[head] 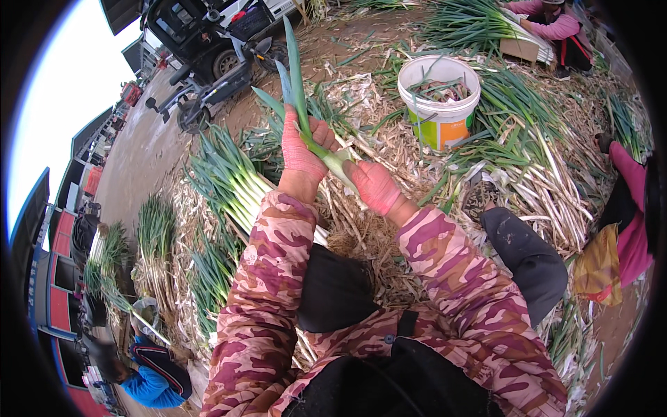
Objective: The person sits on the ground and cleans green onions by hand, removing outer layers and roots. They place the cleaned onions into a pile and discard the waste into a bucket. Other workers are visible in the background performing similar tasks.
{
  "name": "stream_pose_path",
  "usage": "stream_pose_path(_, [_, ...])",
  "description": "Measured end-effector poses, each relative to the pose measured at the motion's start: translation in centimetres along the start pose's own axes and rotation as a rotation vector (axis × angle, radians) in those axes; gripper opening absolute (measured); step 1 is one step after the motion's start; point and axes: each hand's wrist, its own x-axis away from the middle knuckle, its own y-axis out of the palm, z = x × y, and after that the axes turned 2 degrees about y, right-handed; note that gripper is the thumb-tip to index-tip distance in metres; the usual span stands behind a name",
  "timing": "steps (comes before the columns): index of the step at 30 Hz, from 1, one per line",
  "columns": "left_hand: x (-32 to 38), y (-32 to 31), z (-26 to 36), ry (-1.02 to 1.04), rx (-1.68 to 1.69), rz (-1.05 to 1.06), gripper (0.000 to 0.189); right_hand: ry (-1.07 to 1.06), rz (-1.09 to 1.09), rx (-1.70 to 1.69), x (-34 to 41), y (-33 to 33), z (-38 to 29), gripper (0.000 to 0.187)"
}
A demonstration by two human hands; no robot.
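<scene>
My left hand [307, 140], in a pinkish-red glove or wrap, grips a large green onion [296, 78] where its leaves begin to fan out. The leaves point up and away from me. My right hand [374, 183], covered the same way, closes around the pale stalk lower down, with the thumb along it. A loose pale sheath shows on the stalk between both hands. To the left of my forearm lies a row of green onions [245, 182] with clean white stalks. Roots and dry husks [359, 234] cover the ground beneath my hands.
A white bucket [447, 125] holding plant scraps stands ahead to the right. Untrimmed onions [547, 182] are heaped beside it. My bent leg [521, 255] is at right. Co-workers sit at upper right [560, 26], far right [625, 208] and lower left [151, 385]. A parked scooter [219, 86] stands beyond.
</scene>
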Motion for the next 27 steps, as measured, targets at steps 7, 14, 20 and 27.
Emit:
stream_pose_path(7, [0.0,1.5,-0.8,0.086,-0.031,0.119,0.079,0.096,0.143,-0.065,-1.4,-1.1,0.1,0.046])
stream_pose_path(14, [-1.3,-3.4,-3.6,0.286,-0.289,0.421,0.033,0.098,0.417,0.681,-1.6,0.3,-0.8,0.039])
stream_pose_path(20, [-1.4,-0.7,-0.5,0.519,-0.293,0.418,0.033,0.875,0.061,1.056,1.6,-7.2,15.3,0.053])
stream_pose_path(27, [-0.5,-7.6,5.6,0.622,-0.141,0.481,0.046,1.43,0.022,1.013,19.8,-17.8,28.3,0.035])
